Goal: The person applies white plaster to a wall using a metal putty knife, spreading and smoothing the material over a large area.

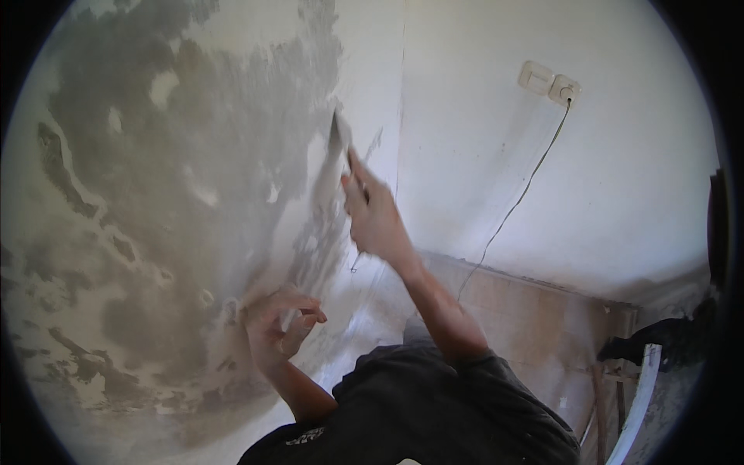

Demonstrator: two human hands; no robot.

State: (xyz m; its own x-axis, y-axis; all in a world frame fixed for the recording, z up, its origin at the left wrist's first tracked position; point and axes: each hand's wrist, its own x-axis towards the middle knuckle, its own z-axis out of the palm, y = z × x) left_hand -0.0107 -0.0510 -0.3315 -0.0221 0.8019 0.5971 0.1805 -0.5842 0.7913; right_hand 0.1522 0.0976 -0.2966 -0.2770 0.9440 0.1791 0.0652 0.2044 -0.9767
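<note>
My right hand [376, 221] is closed around the handle of a putty knife [339, 138], its arm stretched up and forward. The blade is against or very near the patchy wall [232, 132], close to the corner; exact contact cannot be told. Grey areas on that wall lie bare between remnants of pale coating. Lower and to the left, my left hand [280, 319] is beside the same wall with its fingers loosely curved and apart, and nothing shows in it. Whether it touches the wall is unclear.
A smooth white wall [473, 155] meets the patchy one at the corner. It carries a switch and socket plate [549, 84], from which a thin cable [521, 199] hangs toward the tiled floor [527, 318]. A pale pipe-like piece [639, 403] and dark cloth-like material [666, 345] are at the lower right.
</note>
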